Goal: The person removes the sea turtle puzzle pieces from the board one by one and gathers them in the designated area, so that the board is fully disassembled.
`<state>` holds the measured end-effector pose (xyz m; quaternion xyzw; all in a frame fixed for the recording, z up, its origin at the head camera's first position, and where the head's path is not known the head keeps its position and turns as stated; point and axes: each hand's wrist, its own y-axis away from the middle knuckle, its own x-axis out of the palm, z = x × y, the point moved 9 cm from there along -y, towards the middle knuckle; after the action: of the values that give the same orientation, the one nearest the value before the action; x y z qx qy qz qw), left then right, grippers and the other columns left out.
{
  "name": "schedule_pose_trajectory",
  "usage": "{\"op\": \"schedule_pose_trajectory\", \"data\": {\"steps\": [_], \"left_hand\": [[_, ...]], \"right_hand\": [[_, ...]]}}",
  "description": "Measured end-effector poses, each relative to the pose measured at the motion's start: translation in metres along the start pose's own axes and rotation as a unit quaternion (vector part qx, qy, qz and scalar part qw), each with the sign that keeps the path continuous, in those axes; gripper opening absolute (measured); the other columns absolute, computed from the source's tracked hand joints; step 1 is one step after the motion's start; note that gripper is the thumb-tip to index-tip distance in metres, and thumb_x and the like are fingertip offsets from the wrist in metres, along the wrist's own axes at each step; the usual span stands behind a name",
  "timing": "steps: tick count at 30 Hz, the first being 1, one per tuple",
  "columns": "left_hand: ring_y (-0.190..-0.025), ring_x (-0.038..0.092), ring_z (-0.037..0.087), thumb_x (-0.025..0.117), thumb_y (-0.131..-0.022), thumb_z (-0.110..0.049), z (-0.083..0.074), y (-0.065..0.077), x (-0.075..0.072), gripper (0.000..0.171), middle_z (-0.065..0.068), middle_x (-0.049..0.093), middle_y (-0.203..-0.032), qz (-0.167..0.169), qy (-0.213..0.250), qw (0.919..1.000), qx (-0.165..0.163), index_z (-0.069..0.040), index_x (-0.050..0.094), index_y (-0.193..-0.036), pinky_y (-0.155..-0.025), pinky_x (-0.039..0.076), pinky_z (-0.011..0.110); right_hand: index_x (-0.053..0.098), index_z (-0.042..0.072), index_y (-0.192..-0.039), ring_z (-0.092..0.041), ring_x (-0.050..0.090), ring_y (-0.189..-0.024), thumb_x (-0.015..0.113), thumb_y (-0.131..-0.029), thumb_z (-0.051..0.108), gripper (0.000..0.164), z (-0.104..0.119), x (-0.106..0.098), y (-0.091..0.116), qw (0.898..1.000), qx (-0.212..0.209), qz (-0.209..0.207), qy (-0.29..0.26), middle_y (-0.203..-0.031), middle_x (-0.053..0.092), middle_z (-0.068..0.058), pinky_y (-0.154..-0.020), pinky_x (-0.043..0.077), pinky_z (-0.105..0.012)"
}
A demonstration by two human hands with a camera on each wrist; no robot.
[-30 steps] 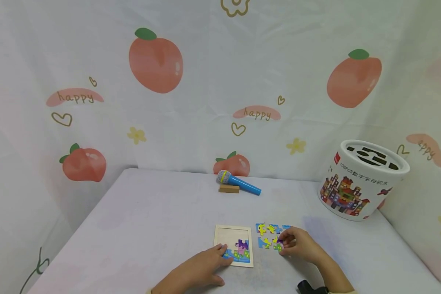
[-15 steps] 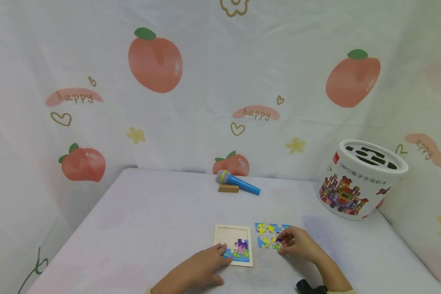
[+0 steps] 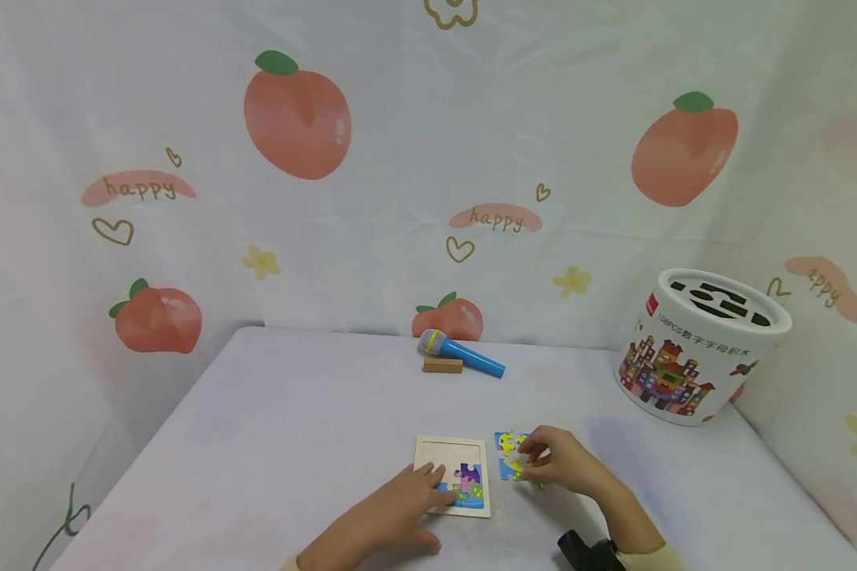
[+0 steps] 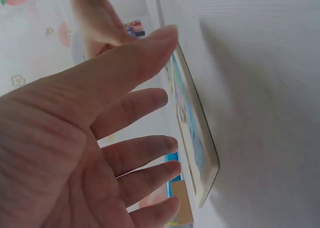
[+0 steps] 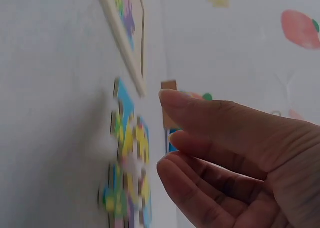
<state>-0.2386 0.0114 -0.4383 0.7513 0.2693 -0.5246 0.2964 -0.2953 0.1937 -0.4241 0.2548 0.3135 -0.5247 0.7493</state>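
Observation:
My left hand (image 3: 407, 507) lies with its fingers outstretched over the lower left of a wooden jigsaw tray (image 3: 487, 476). Its thumb, in the left wrist view, is close by the tray's edge (image 4: 202, 130). Inside the tray, blue, green, pink and purple pieces (image 3: 469, 480) fill the lower right; bare wood shows above them. Right of the tray, several loose jigsaw pieces (image 5: 125, 133) in blue, yellow and green lie on the table. My right hand (image 3: 560, 460) hovers over them and partly hides them, fingers loosely bent, with nothing between thumb and fingertips.
A blue toy microphone (image 3: 474, 360) and a small brown block (image 3: 443, 365) lie at the table's back. The white block bucket (image 3: 700, 353) stands at the back right. By the right wrist is a black device (image 3: 589, 553). A patterned curtain hangs behind the table.
My right hand has lifted off the pieces at the right and shifted left over the others. My left hand has stayed at the tray, its fingers slightly more spread.

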Motion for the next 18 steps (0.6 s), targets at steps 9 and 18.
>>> {"op": "schedule_pose_trajectory", "data": {"steps": [9, 18], "left_hand": [[-0.133, 0.042, 0.029, 0.074, -0.074, -0.045, -0.002, -0.008, 0.005, 0.062, 0.017, 0.042, -0.143, 0.019, 0.038, 0.9988, -0.025, -0.029, 0.055, -0.131, -0.103, 0.043, 0.039], [-0.134, 0.039, 0.033, 0.072, -0.077, -0.042, -0.005, -0.006, 0.008, 0.058, 0.020, 0.041, -0.143, 0.031, 0.039, 0.9986, -0.019, -0.028, 0.055, -0.130, -0.102, 0.044, 0.039]], "right_hand": [[0.066, -0.001, -0.096, -0.016, 0.058, -0.080, 0.078, -0.073, 0.010, 0.029, 0.039, 0.032, -0.025, 0.996, -0.069, 0.059, -0.003, -0.089, 0.063, -0.006, -0.070, 0.054, -0.025], [0.068, 0.001, -0.096, -0.014, 0.055, -0.081, 0.078, -0.073, 0.011, 0.028, 0.051, 0.052, -0.039, 0.995, -0.051, 0.082, -0.002, -0.090, 0.064, -0.002, -0.073, 0.052, -0.028]]}}
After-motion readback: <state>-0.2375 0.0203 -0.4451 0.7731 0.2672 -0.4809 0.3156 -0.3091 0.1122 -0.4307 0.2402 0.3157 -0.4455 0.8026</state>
